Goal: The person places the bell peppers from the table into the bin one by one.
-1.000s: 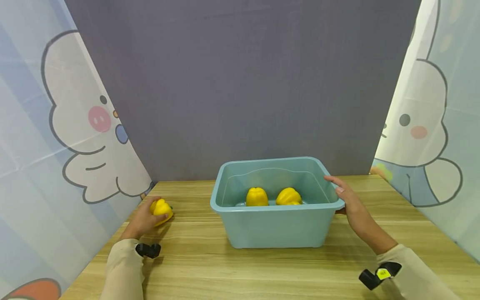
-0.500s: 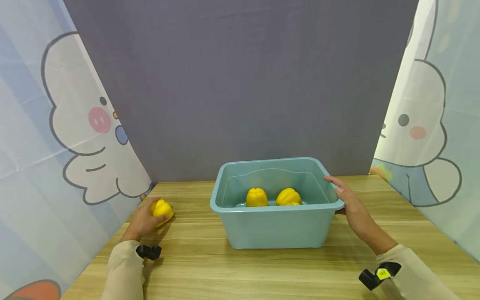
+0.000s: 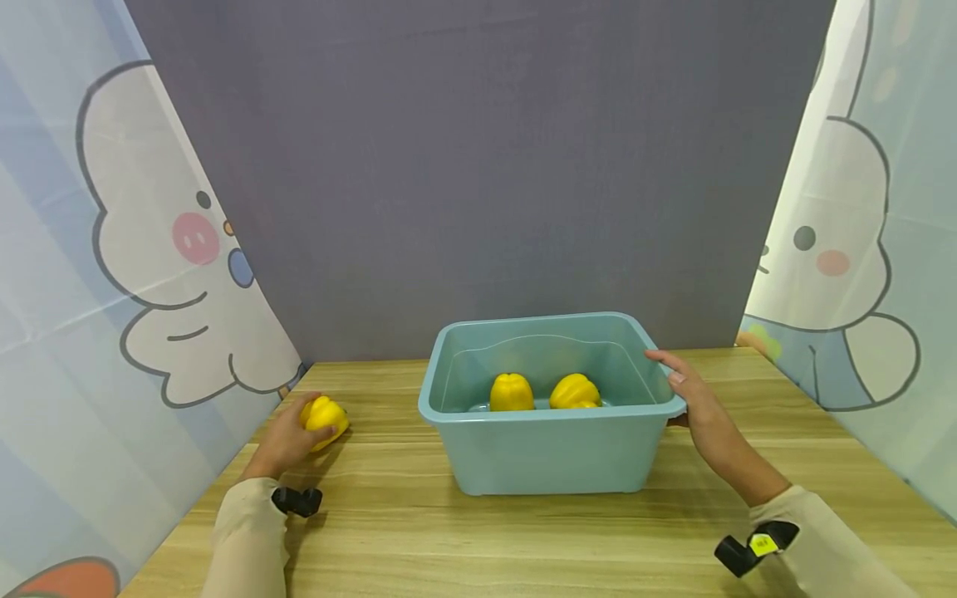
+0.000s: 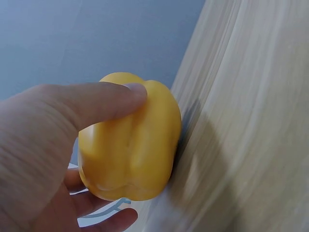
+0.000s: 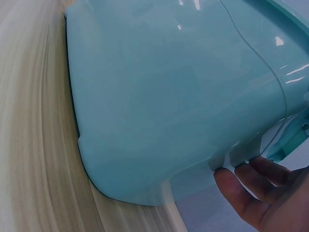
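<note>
On the left of the table, a yellow bell pepper (image 3: pixel 326 421) lies in the grasp of my left hand (image 3: pixel 287 436). The left wrist view shows my thumb pressed on the upper side of that pepper (image 4: pixel 140 145), with the other fingers curled behind it. A light blue plastic bin (image 3: pixel 549 455) stands at the middle. Inside it are two more yellow bell peppers, one upright (image 3: pixel 512 393) and one tilted (image 3: pixel 575 391). My right hand (image 3: pixel 706 419) holds the bin's right rim. Its fingertips touch the outer wall in the right wrist view (image 5: pixel 251 188).
The wooden table (image 3: pixel 389 540) runs under everything. A grey panel (image 3: pixel 478 166) closes off the back. Cartoon-printed curtains hang on the left (image 3: pixel 60 399) and the right (image 3: pixel 920 274).
The bell pepper in my left hand has shifted slightly to the right and turned a little. My right hand and the bin have stayed in place.
</note>
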`<state>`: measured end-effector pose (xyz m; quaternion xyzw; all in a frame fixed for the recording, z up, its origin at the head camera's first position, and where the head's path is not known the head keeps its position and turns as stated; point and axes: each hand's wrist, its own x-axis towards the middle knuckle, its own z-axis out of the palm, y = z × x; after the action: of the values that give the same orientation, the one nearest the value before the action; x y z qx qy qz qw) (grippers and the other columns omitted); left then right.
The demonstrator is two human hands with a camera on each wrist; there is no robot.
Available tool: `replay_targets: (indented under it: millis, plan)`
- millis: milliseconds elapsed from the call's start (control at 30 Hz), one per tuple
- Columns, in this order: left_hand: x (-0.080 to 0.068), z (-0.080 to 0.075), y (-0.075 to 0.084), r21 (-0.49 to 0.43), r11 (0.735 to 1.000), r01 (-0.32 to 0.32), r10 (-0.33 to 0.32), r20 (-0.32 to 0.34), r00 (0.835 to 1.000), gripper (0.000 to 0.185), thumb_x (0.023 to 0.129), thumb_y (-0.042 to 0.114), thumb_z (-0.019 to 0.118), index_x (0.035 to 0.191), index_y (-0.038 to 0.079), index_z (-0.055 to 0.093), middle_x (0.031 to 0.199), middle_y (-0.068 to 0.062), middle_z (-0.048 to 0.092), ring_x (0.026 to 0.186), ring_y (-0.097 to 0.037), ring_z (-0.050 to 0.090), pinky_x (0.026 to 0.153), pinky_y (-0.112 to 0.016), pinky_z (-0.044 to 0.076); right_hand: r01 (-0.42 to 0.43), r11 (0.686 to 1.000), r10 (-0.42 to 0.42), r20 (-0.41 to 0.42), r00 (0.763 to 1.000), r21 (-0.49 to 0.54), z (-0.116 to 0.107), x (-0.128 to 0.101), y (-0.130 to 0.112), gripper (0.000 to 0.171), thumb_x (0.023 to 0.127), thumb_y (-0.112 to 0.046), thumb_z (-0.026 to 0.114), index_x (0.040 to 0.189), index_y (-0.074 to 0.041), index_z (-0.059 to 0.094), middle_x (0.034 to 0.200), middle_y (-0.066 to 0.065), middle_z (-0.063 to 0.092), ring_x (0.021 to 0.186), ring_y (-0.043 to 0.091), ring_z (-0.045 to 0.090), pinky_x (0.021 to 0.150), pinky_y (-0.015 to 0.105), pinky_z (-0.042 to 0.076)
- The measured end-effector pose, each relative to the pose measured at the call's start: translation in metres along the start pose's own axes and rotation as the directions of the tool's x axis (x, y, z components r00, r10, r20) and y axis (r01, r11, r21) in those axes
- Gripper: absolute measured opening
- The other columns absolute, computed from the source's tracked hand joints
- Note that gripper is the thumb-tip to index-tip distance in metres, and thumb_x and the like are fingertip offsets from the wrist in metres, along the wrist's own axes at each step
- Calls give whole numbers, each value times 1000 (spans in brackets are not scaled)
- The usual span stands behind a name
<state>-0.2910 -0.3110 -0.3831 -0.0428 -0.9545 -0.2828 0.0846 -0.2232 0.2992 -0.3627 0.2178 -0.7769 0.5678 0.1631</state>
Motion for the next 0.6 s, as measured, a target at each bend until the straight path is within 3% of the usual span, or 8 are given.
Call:
replay_targets:
  millis: [600]
  plan:
    - [5, 10, 12, 19, 1000, -1, 1, 0, 1000, 78, 93, 40, 71, 151, 2, 35, 144, -34, 42, 118, -48, 51, 92, -60, 44, 2, 1000, -2, 3, 1000, -9, 0, 0, -3, 49, 111, -30, 20, 153, -7, 31, 139, 20, 39, 100, 17, 58, 69, 36, 54]
